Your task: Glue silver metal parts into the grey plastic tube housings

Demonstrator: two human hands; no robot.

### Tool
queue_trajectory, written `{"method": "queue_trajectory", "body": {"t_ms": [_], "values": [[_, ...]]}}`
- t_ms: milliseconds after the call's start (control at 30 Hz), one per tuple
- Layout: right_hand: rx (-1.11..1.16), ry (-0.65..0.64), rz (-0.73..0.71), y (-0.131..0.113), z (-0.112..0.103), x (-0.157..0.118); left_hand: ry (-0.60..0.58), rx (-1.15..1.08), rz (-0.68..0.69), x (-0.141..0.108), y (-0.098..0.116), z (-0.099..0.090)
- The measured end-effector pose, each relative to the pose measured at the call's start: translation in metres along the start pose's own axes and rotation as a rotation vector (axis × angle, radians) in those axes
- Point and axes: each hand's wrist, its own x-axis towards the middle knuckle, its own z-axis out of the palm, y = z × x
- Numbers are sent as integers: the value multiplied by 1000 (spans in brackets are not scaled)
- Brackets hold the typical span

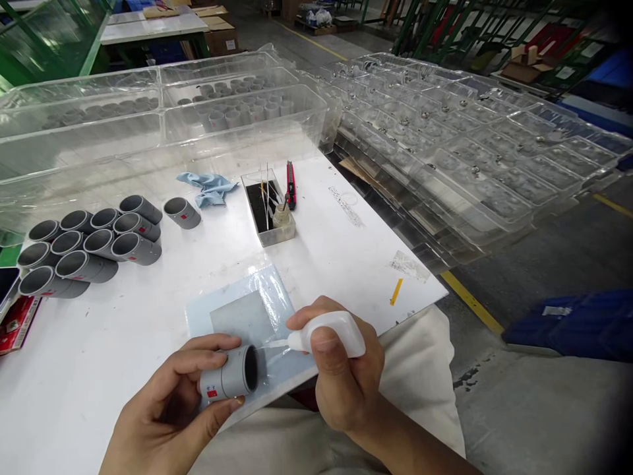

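My left hand (pixel 173 402) grips a grey cylindrical tube (pixel 222 380) with a small red mark, its dark open end turned to the right. In my right hand (pixel 349 382) is a white squeeze bottle (pixel 341 332), held sideways between thumb and fingers. The bottle's thin clear nozzle points left and comes close to the tube's rim; whether it touches I cannot tell. Beneath both hands lies a light blue sheet (pixel 200 307) with a grey square (pixel 242 315) on it, near the table's front edge.
Several grey tubes (pixel 89 267) stand grouped at the left, with one tube (pixel 182 213) apart. A blue cloth (pixel 210 190), an open box (pixel 277 237) of small tools and a red cutter (pixel 291 185) lie farther back. Clear trays (pixel 247 135) line the rear; more trays (pixel 475 198) sit right.
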Motion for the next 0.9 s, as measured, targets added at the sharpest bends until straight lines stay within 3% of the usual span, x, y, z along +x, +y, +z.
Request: {"method": "queue_trajectory", "body": {"t_ms": [200, 500, 900], "values": [[1, 8, 22, 0, -2, -2, 33, 9, 49, 5, 5, 2], [-12, -30, 33, -2, -5, 0, -3, 19, 11, 0, -5, -2], [99, -57, 195, -1, -10, -2, 16, 13, -18, 1, -3, 0]]}}
